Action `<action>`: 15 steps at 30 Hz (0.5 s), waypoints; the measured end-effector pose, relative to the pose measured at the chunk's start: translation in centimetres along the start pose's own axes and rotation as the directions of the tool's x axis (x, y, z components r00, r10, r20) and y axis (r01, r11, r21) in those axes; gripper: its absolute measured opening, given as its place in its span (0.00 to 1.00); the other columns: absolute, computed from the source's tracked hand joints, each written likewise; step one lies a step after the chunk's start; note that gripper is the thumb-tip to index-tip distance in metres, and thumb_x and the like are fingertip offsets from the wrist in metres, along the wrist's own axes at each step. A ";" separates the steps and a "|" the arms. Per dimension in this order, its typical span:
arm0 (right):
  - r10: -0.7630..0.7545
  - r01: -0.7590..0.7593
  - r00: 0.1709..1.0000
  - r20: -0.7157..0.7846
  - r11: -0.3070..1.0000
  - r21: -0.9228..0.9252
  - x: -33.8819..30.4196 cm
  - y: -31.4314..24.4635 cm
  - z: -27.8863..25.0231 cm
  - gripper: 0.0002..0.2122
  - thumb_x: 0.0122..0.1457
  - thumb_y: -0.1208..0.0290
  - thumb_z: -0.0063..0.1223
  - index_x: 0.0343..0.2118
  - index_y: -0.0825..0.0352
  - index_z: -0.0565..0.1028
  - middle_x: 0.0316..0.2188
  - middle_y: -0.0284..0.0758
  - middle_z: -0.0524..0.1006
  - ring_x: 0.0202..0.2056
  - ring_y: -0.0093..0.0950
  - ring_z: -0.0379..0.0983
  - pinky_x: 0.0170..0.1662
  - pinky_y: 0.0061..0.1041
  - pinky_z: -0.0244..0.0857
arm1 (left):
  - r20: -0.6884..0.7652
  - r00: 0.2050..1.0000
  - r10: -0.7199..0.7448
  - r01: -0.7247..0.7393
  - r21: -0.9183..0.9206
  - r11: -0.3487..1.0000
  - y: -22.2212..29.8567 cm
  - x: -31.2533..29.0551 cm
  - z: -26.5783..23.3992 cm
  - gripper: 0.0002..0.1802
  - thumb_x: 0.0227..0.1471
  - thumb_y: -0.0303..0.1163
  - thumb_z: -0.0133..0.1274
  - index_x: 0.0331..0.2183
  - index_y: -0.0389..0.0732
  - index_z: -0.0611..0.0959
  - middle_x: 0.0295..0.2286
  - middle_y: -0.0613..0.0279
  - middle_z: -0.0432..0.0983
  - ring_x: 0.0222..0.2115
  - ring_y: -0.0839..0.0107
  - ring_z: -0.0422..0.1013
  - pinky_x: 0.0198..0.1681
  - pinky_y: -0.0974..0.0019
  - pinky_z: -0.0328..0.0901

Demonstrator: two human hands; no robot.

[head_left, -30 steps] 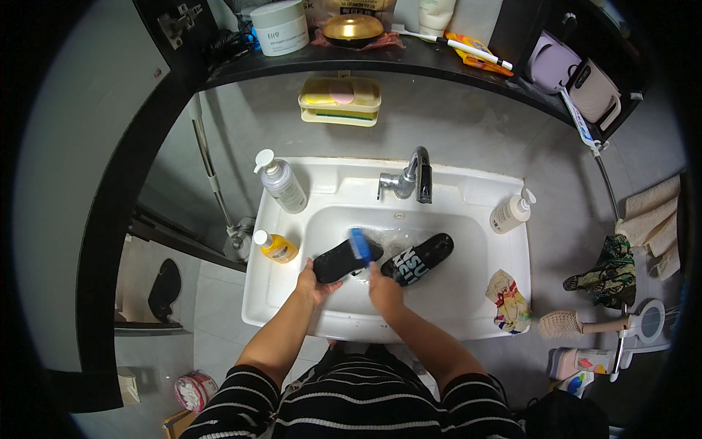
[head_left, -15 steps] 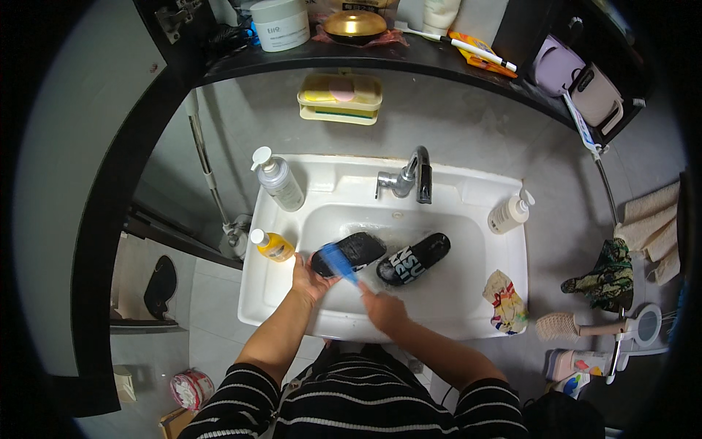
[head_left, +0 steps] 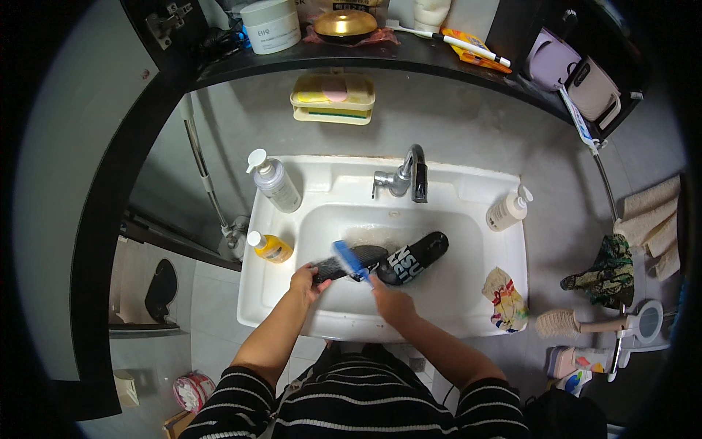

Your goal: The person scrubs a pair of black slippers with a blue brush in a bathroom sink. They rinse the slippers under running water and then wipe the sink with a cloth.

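A white sink (head_left: 453,306) holds two wet black slides. My left hand (head_left: 303,284) is closed on the near-left end of one slide (head_left: 327,271), which lies tilted with a textured black surface showing. In my right hand (head_left: 395,305) is the handle of a blue scrub brush (head_left: 346,256). Its head lies over that slide, and whether the bristles touch it is hard to tell. The other slide (head_left: 433,248), with pale lettering on its strap, rests beside it to the right, partly overlapped at its near end.
Behind the slides stands a chrome faucet (head_left: 417,172). The left rim bears a clear pump bottle (head_left: 278,186) and a yellow bottle (head_left: 273,249). On the right are a white pump bottle (head_left: 506,213) and a patterned cloth (head_left: 504,301). A dark shelf (head_left: 409,61) crosses above.
The held slide has been tipped, so its textured surface now shows. Both my hands and the brush have shifted slightly. The brush was blurred by motion before and is sharper now.
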State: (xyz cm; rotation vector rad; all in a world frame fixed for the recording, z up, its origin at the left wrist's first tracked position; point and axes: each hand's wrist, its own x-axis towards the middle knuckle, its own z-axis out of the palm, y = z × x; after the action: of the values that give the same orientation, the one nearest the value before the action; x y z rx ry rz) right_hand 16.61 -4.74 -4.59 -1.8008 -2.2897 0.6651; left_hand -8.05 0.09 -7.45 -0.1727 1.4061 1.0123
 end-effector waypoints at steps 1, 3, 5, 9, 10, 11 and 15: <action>0.075 -0.075 0.997 0.002 0.997 0.020 0.6 0.6 -0.4 0.18 0.59 0.62 0.42 0.54 0.50 0.66 0.22 0.43 0.76 0.23 0.44 0.73 0.27 0.43 0.65 | -0.005 0.998 -0.064 0.064 -0.064 0.996 -0.1 0.4 -0.6 0.19 0.55 0.24 0.39 0.49 0.42 0.65 0.40 0.48 0.69 0.34 0.54 0.72 0.28 0.55 0.75; 0.149 -0.133 0.984 -0.096 0.978 0.160 1.7 2.1 -1.1 0.17 0.60 0.62 0.41 0.53 0.53 0.67 0.25 0.44 0.76 0.26 0.45 0.73 0.31 0.43 0.66 | 0.004 0.981 -0.194 0.192 -0.184 0.964 -0.4 2.5 -2.3 0.16 0.55 0.24 0.37 0.47 0.37 0.66 0.38 0.45 0.70 0.33 0.52 0.73 0.29 0.57 0.76; 0.206 -0.170 0.954 -0.217 0.970 0.173 2.6 3.8 -0.3 0.17 0.60 0.62 0.40 0.53 0.55 0.67 0.26 0.44 0.76 0.28 0.44 0.74 0.33 0.42 0.67 | 0.064 0.977 -0.202 0.212 -0.282 0.936 -0.6 2.3 -2.2 0.15 0.58 0.33 0.40 0.42 0.32 0.68 0.35 0.42 0.71 0.30 0.51 0.74 0.29 0.59 0.76; 0.345 -0.317 0.919 0.189 0.935 -0.161 2.2 2.9 -3.2 0.20 0.62 0.60 0.37 0.57 0.55 0.61 0.32 0.44 0.77 0.34 0.43 0.74 0.36 0.42 0.68 | 0.105 0.990 -0.097 0.113 -0.161 0.980 0.1 -2.3 0.7 0.19 0.57 0.41 0.46 0.41 0.35 0.70 0.32 0.47 0.74 0.27 0.54 0.75 0.26 0.60 0.75; 0.334 -0.289 0.914 0.229 0.934 -0.210 1.8 2.9 -3.7 0.20 0.62 0.60 0.36 0.57 0.54 0.61 0.33 0.44 0.77 0.35 0.43 0.74 0.36 0.42 0.68 | 0.085 0.992 -0.093 0.101 -0.095 0.990 -0.3 -1.6 0.4 0.17 0.57 0.40 0.47 0.40 0.36 0.71 0.32 0.48 0.74 0.26 0.55 0.75 0.24 0.60 0.74; 0.326 -0.259 0.907 0.267 0.931 -0.257 1.1 3.5 -4.1 0.20 0.62 0.60 0.36 0.57 0.53 0.60 0.33 0.43 0.77 0.35 0.43 0.74 0.36 0.42 0.68 | 0.064 0.994 -0.089 0.091 -0.028 0.995 -0.7 -0.9 0.1 0.15 0.56 0.39 0.48 0.40 0.37 0.71 0.31 0.49 0.75 0.24 0.56 0.75 0.22 0.60 0.73; 0.348 -0.188 0.855 0.385 0.899 -0.395 -1.4 4.1 -7.9 0.18 0.62 0.60 0.35 0.56 0.52 0.62 0.33 0.42 0.77 0.36 0.40 0.75 0.38 0.40 0.68 | -0.037 0.981 -0.193 0.182 0.542 0.821 -1.7 1.3 -1.4 0.16 0.53 0.40 0.52 0.37 0.38 0.73 0.24 0.56 0.74 0.19 0.63 0.73 0.20 0.64 0.70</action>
State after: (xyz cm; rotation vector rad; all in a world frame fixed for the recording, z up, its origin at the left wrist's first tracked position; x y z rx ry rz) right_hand 23.59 -3.36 0.85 -2.3872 -2.5925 0.8416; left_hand -8.10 -1.17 -9.69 0.1200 1.5705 0.4187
